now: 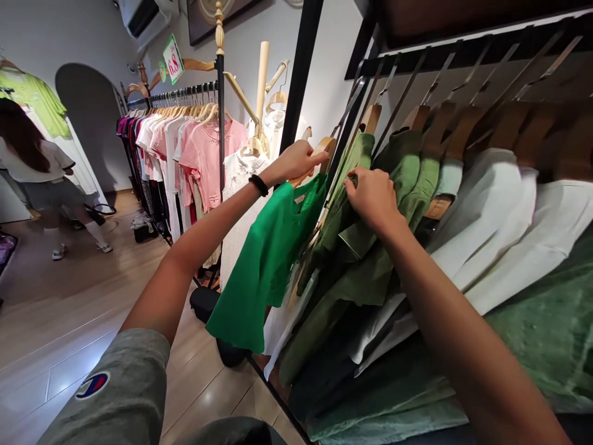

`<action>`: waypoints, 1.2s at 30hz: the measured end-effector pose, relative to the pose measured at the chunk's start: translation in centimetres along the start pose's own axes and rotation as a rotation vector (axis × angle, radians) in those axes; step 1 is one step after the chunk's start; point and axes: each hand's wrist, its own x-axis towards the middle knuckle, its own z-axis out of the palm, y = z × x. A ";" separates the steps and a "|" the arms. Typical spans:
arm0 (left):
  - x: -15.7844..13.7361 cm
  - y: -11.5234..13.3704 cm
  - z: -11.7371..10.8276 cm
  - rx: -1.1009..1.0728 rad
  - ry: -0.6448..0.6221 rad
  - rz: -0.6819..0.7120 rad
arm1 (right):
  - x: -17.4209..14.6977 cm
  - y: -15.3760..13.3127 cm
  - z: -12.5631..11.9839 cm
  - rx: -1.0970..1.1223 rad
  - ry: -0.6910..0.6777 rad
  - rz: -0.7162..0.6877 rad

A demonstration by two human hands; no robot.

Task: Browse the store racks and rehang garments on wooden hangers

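Hands number two. The left hand (299, 162) has its fingers closed on one wooden hanger (325, 147), which carries one bright green top (257, 272) at the left end of the black rack (302, 68). The right hand (374, 194) is curled against several olive garments (402, 159) just beside it; whether it grips one, I cannot tell. One black band (258, 185) circles the left wrist. At least two white garments (491, 204) hang farther right. One person (34, 151) stands well apart, far left.
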 end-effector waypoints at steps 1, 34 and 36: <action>0.7 0.1 0.1 0.012 0.006 0.007 | 0.1 0.3 0.1 0.007 0.014 -0.011; 13.4 0.9 -1.0 0.073 0.053 0.061 | -0.7 0.1 -1.7 -0.069 0.015 0.077; 13.0 0.7 -1.0 0.078 0.030 0.050 | -0.7 0.1 -1.7 -0.067 0.024 0.081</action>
